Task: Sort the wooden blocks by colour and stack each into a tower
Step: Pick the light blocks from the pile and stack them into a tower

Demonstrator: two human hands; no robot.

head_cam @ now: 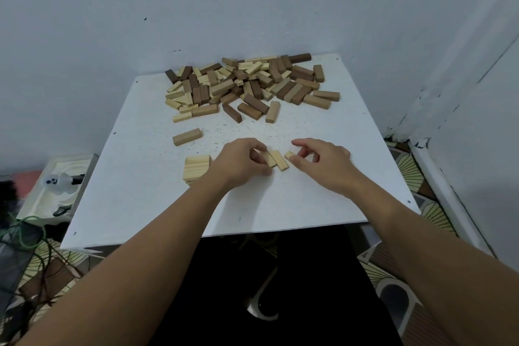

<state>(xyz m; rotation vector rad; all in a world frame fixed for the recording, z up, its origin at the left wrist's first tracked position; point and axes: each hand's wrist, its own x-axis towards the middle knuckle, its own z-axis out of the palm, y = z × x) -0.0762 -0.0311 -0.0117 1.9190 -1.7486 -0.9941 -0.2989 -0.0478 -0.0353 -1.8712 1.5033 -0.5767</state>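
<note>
A heap of mixed wooden blocks (250,86), pale, mid-brown and dark brown, lies at the far side of the white table (140,191). A low stack of pale blocks (196,168) stands near the table's middle left. One mid-brown block (187,136) lies alone behind it. My left hand (241,161) pinches two pale blocks (276,159) lying side by side on the table. My right hand (323,161) holds a third pale block (289,155) by thumb and fingers, just right of those two.
The table stands in a corner, with walls behind and to the right. A white tray (42,199) with small items sits on the floor at the left. Green and dark cables (25,236) lie beside it. Patterned floor (415,177) shows on the right.
</note>
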